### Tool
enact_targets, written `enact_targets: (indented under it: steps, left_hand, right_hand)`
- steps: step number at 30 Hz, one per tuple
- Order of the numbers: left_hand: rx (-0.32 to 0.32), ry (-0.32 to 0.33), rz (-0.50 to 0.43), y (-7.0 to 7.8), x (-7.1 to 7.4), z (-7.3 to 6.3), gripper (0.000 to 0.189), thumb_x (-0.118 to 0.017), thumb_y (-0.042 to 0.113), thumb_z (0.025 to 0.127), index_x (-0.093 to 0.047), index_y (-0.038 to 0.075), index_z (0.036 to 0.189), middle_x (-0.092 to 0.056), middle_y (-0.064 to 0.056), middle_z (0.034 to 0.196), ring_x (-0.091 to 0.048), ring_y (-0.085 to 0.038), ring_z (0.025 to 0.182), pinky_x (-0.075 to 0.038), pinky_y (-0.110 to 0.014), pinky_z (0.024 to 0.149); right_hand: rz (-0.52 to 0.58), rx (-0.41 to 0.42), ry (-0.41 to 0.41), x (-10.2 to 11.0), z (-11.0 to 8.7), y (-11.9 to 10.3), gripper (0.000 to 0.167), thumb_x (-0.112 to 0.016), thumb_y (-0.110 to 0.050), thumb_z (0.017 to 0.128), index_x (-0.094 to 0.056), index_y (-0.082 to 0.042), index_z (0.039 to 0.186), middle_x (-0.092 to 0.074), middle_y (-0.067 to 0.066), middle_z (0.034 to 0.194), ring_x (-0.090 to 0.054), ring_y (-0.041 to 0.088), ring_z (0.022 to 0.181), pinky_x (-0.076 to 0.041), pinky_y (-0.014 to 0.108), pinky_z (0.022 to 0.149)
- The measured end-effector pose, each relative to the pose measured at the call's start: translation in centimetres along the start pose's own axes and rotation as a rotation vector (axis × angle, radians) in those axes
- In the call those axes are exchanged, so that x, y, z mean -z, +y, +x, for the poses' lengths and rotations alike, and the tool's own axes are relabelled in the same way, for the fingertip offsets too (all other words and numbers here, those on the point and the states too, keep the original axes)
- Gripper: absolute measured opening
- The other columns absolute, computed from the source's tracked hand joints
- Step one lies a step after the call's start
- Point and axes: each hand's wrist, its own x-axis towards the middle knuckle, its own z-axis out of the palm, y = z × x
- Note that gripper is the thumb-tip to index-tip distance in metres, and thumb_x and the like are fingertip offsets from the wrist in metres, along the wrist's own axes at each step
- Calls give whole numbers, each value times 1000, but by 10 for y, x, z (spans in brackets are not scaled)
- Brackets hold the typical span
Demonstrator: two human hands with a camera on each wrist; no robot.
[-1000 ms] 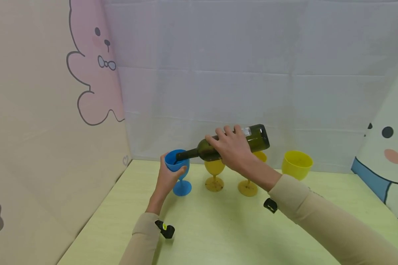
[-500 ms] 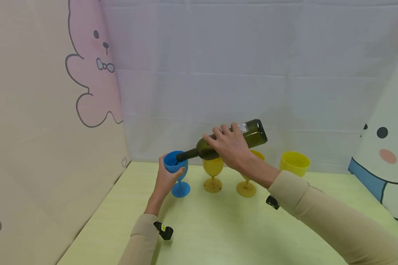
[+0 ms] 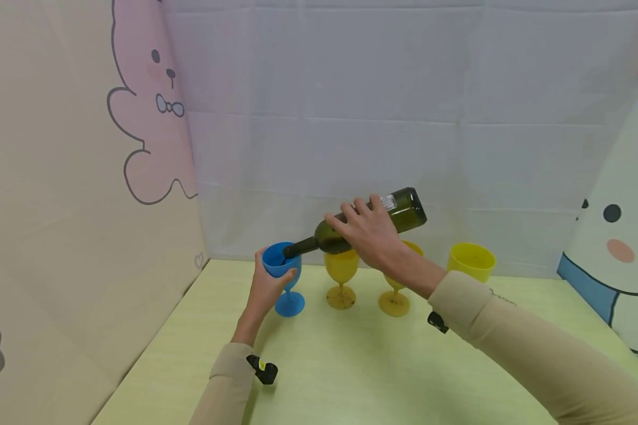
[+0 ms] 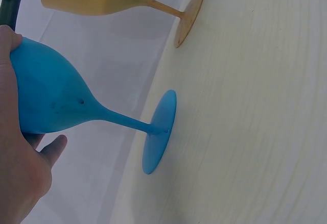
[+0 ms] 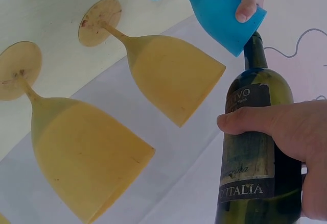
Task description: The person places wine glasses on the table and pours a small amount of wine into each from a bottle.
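Observation:
In the head view my left hand (image 3: 266, 287) grips the bowl of a blue goblet (image 3: 289, 304) upright on the table, thumb on the near side. My right hand (image 3: 371, 235) holds a dark green wine bottle (image 3: 408, 211) around its body. The bottle is tilted, its base up at the right and its mouth at the blue goblet's rim. A thin dark stream runs from the mouth into the goblet. In the right wrist view the bottle's label (image 5: 245, 157) shows beside my thumb; the left wrist view shows the goblet's stem and foot (image 4: 159, 132) on the table.
Two yellow goblets (image 3: 342, 270) (image 3: 394, 304) stand in a row right of the blue one, partly behind the bottle and right hand. Another yellow goblet (image 3: 472, 261) is farther right, its lower part hidden by my sleeve. A white cloth backdrop (image 3: 351, 147) rises behind the table (image 3: 340, 366).
The bottle's base has risen a little, so the bottle tilts more steeply. Its mouth stays at the blue goblet, and my left hand keeps its grip. The view has shifted slightly.

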Motion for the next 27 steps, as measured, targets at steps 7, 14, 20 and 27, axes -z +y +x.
enact_targets:
  steps: [7, 14, 20, 27]
  left_hand:
    - [8, 6, 17, 3, 0, -1, 84, -76, 33, 86, -23, 20, 149, -41, -13, 148, -42, -39, 137, -44, -61, 105]
    - [7, 4, 17, 3, -1, -2, 84, -76, 34, 86, -23, 20, 149, -41, -13, 148, -42, -39, 137, -44, -62, 105]
    - [-16, -4, -9, 1, -1, -3, 83, -77, 33, 86, -24, 20, 148, -42, -13, 147, -45, -38, 135, -45, -61, 104]
    - [-24, -5, -8, 1, -2, -2, 83, -77, 32, 86, -24, 21, 149, -44, -13, 146, -46, -37, 134, -44, -61, 104]
  right_hand:
    - [-9, 17, 11, -3, 4, 2, 67, -77, -14, 86, -46, -25, 144, -56, 13, 125, -54, 34, 112, -43, 50, 98]
    - [-35, 33, 22, -6, 9, 5, 63, -73, -13, 89, -46, -27, 144, -56, 13, 123, -52, 34, 114, -39, 52, 104]
    - [-125, 76, 89, -5, 14, 9, 58, -72, -19, 91, -47, -26, 142, -55, 12, 120, -50, 33, 110, -38, 49, 101]
    - [-201, 125, 82, 1, 21, 14, 64, -75, -24, 88, -44, -27, 144, -54, 12, 129, -48, 31, 111, -36, 48, 102]
